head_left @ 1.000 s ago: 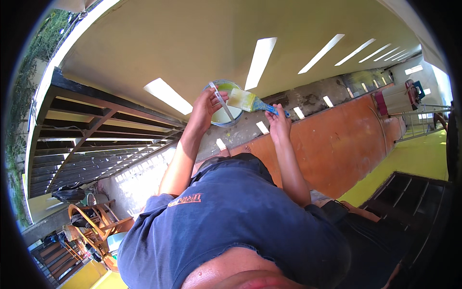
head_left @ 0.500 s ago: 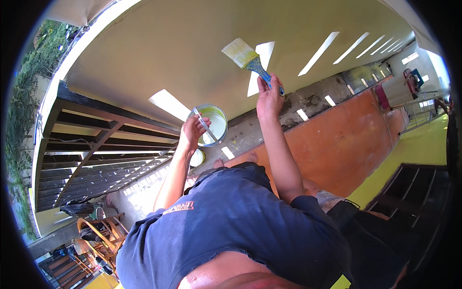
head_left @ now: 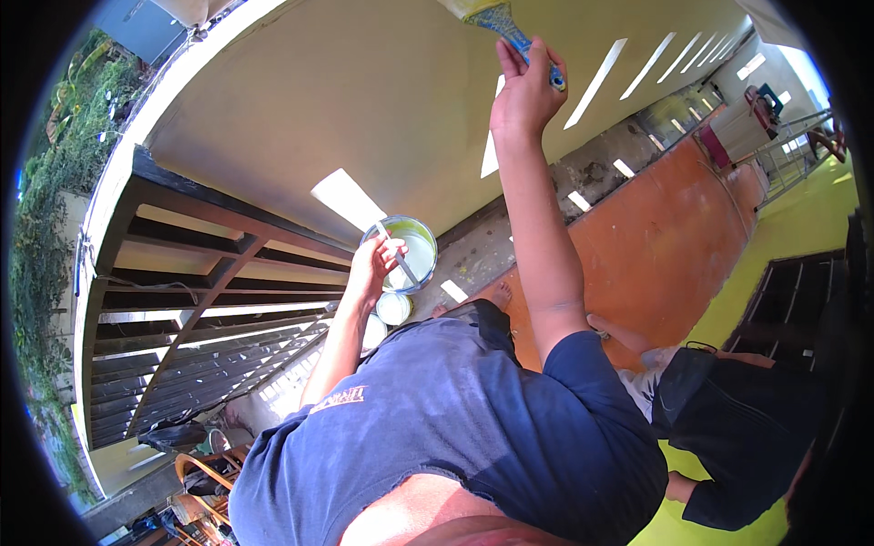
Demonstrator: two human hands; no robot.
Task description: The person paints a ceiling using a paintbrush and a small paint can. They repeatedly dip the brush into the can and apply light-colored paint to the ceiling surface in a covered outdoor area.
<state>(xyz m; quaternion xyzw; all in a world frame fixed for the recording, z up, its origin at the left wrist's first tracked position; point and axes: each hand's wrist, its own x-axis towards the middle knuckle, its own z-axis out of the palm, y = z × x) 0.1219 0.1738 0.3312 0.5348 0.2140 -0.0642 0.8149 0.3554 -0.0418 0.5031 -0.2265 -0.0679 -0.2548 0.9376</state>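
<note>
My right hand [head_left: 530, 96] is raised high in front of the pale yellow-beige wall [head_left: 273, 109], its fingers closed on the blue speckled handle of a wide paintbrush [head_left: 499, 20]. The paint-coated bristles reach the upper edge of the view and are partly cut off; whether they touch the wall I cannot tell. Lower and to the left, my left hand [head_left: 375, 264] grips the flat, pale handle of a paint bucket [head_left: 426, 238]. Whitish-green paint fills part of the bucket, and yellow-green smears its inner wall.
White containers [head_left: 394, 308] stand below the bucket. A dark slatted railing [head_left: 218, 264] runs along the left. Another person in dark clothes [head_left: 728, 428] is close at my right. Orange floor [head_left: 628, 246] stretches rightward toward a metal frame [head_left: 787, 155]; wooden chairs [head_left: 205, 473] lie behind left.
My right hand has moved up and slightly right with the paintbrush, its bristles now partly out of view. The bucket and left hand appear slightly lower and to the right. More of the other person shows.
</note>
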